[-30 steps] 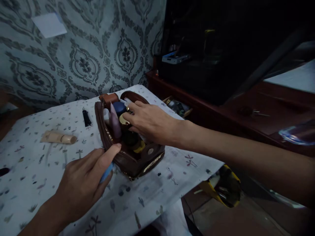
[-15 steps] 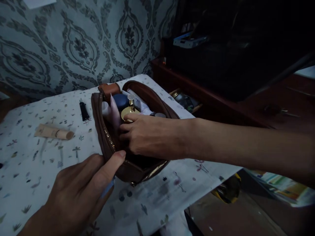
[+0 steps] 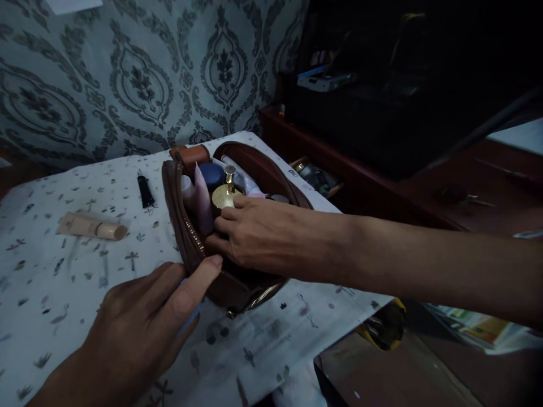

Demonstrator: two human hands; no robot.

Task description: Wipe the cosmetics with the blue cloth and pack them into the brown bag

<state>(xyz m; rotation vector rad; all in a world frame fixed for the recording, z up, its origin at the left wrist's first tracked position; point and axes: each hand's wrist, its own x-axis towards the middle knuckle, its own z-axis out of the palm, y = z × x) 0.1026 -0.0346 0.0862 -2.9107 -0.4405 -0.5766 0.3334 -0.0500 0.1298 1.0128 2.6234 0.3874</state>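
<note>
A brown zippered toiletry bag stands unzipped on the table, packed with toiletries. My left hand grips its near left edge, thumb over the rim; a bit of something blue shows beneath that hand. Inside the bag is my right hand, fingers bent downward and their tips hidden, beside a gold-topped bottle. Left of that bottle a pale pink tube stands on end, near a white-capped item and a dark blue rounded item. A whitish tube leans at the back.
On the patterned tablecloth lie a beige tube and a small black tube, left of the bag. An open drawer with small items juts out behind the right arm. A dark red cabinet stands at right.
My right hand has shifted slightly within the bag, uncovering more of the pink tube and the gold top. My left hand keeps its hold on the edge.
</note>
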